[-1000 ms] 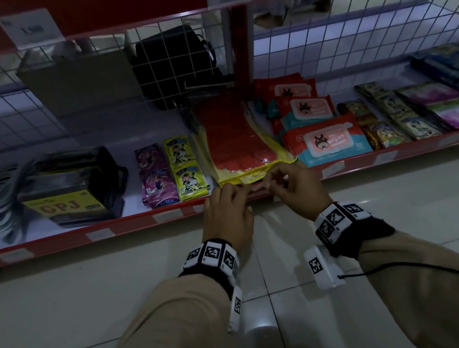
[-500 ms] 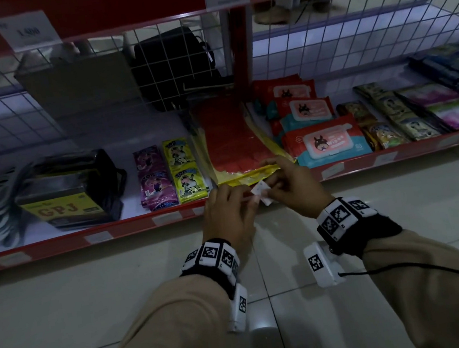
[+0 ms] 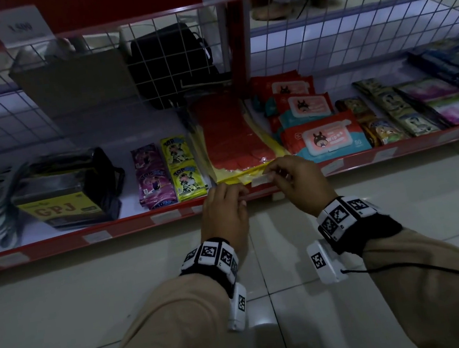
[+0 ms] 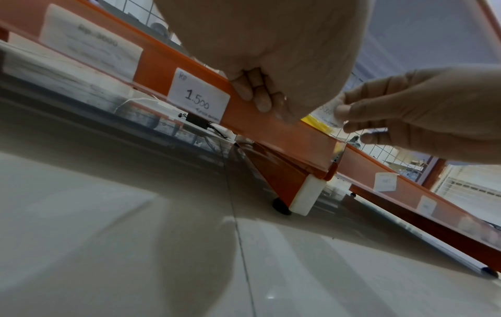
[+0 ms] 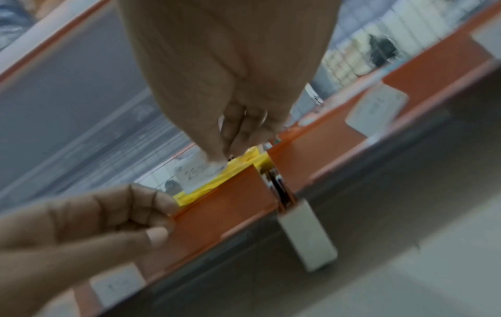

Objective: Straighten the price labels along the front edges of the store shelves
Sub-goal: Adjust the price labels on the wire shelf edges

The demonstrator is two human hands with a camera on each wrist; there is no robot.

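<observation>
A small white price label (image 3: 261,180) hangs level just above the red front rail (image 3: 129,223) of the bottom shelf, over a yellow packet edge. My right hand (image 3: 274,175) pinches its right end between thumb and fingertips; the pinch also shows in the right wrist view on the label (image 5: 194,173). My left hand (image 3: 240,194) is just left of it, with its fingers (image 4: 260,94) curled against the rail (image 4: 271,126) and the thumb underneath. A "1.500" label (image 4: 199,96) sits straight in the rail left of that hand.
More labels (image 3: 332,166) sit along the rail on both sides. The shelf holds wipes packs (image 3: 326,139), snack sachets (image 3: 184,174), a red and yellow packet (image 3: 235,140) and a black GPJ pack (image 3: 57,195). A wire mesh stands behind and tiled floor (image 3: 65,315) lies below.
The label hung tilted between both hands in front of the rail; the right hand has lifted it and turned it level at the rail's top edge. The left hand now holds the rail.
</observation>
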